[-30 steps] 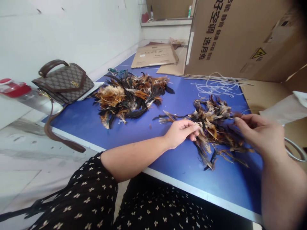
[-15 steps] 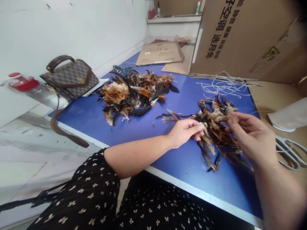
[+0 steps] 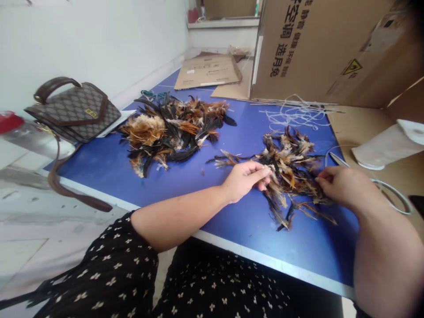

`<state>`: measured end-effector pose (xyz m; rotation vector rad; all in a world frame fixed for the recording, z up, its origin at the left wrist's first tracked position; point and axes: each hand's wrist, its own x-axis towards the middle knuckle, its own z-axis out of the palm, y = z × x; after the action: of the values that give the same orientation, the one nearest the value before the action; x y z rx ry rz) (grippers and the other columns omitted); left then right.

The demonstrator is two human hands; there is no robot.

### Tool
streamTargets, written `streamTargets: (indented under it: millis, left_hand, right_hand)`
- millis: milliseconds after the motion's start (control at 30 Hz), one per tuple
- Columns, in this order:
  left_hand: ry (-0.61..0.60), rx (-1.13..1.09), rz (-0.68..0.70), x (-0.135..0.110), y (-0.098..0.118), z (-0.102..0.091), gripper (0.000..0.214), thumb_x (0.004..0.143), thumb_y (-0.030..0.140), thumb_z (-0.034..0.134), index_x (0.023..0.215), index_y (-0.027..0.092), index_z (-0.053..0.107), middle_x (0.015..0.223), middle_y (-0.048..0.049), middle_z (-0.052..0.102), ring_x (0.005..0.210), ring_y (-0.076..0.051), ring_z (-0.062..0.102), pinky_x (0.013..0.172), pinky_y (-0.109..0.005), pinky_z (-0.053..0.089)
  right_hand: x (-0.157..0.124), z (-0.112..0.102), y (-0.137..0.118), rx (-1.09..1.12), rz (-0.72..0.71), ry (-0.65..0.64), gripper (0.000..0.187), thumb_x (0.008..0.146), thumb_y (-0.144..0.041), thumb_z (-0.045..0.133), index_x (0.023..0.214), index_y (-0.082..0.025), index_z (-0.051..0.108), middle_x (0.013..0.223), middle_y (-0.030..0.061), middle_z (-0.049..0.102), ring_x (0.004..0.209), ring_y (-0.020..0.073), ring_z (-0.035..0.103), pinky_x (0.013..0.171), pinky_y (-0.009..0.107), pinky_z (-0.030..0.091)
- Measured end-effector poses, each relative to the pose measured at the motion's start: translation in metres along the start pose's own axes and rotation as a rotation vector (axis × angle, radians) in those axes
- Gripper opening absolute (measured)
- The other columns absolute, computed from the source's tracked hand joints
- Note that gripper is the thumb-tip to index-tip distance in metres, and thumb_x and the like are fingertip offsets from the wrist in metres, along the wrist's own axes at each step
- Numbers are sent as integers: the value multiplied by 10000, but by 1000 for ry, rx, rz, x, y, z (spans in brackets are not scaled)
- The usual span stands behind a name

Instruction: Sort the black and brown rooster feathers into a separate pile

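Brown and black feathers lie in a loose pile on the blue tabletop, between my two hands. At the pile's left side my left hand pinches the pale base of a feather tuft between thumb and fingers. On the right edge of the pile, my right hand is closed with its fingertips down among the feathers; what they hold, if anything, is hidden. A second, larger heap of feathers sits farther left on the table.
White string lies tangled behind the near pile. Scissors and a white roll are at the right. A patterned handbag and a red-capped bottle stand at the left. A large cardboard box rises behind.
My right hand has gone from above the pile's right part down to its right edge, and its fingers have closed. My left hand keeps its pinch. The view has shifted slightly right.
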<state>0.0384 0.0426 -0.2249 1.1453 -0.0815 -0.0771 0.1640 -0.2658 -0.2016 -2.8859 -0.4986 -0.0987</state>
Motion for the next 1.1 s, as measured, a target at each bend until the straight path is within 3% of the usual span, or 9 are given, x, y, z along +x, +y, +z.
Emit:
streamTargets:
  millis: [133, 300, 400, 467, 567, 633, 700, 900, 1100]
  left_hand:
    - [11, -3, -4, 1, 0, 0, 485, 883, 568, 917, 952, 124, 735, 822, -4, 737, 616, -67, 644, 699, -288, 582]
    - [3, -32, -14, 1, -1, 2, 489, 872, 559, 933, 941, 117, 735, 827, -13, 745, 614, -63, 644, 693, -281, 573]
    - [6, -89, -52, 3, -1, 1, 513, 837, 562, 961, 956, 116, 736, 851, -26, 765, 619, -67, 648, 720, -301, 591]
    - [21, -147, -97, 4, -1, 0, 547, 800, 567, 987, 989, 114, 745, 894, -47, 792, 650, -88, 685, 746, -318, 602]
    - [56, -244, -159, 7, 0, -2, 592, 721, 562, 1038, 1005, 118, 768, 960, -75, 819, 757, -148, 759, 791, -341, 608]
    - [97, -301, -167, 8, 2, -2, 581, 685, 534, 1064, 992, 127, 785, 974, -70, 821, 822, -167, 773, 851, -361, 607]
    - [135, -340, -164, 8, 4, -1, 542, 684, 495, 1071, 979, 130, 798, 969, -65, 821, 878, -169, 770, 934, -374, 590]
    - [96, -410, -142, 5, 10, 5, 428, 709, 423, 1060, 901, 136, 808, 961, -76, 831, 942, -179, 761, 1094, -412, 525]
    - [16, -422, -128, 4, 11, 5, 424, 739, 441, 1048, 917, 131, 820, 963, -76, 828, 959, -169, 763, 1092, -380, 524]
  right_hand:
    - [-6, -14, -18, 142, 14, 79, 169, 873, -379, 768, 814, -228, 813, 658, 28, 703, 547, 188, 589, 536, 306, 409]
    - [-22, -27, -62, 889, 29, 311, 430, 884, -601, 890, 965, -193, 777, 845, 90, 796, 586, 174, 658, 475, 243, 498]
    - [-32, -19, -87, 1088, -47, 360, 443, 859, -558, 981, 982, -204, 745, 842, 92, 800, 656, 202, 744, 568, 255, 621]
    - [-39, -10, -98, 1070, -154, 348, 345, 928, -482, 947, 1062, -215, 774, 863, 79, 814, 703, 215, 786, 619, 264, 663]
    - [-44, 3, -105, 831, -465, 310, 149, 1031, -329, 836, 1156, -246, 833, 1042, 67, 850, 831, 217, 830, 720, 272, 701]
    - [-43, 9, -105, 691, -696, 286, 150, 1064, -239, 785, 1205, -256, 833, 1138, 57, 848, 910, 215, 839, 824, 286, 712]
    - [-39, 15, -104, 613, -839, 270, 213, 1084, -181, 757, 1274, -264, 809, 1188, 50, 840, 966, 219, 839, 913, 308, 705]
    - [-35, 20, -102, 518, -913, 213, 276, 1108, -172, 725, 1338, -312, 785, 1178, 21, 831, 1007, 246, 832, 921, 365, 689]
    - [-40, 18, -110, 558, -894, 158, 234, 1116, -176, 717, 1295, -315, 776, 1100, 3, 824, 936, 228, 819, 864, 358, 660]
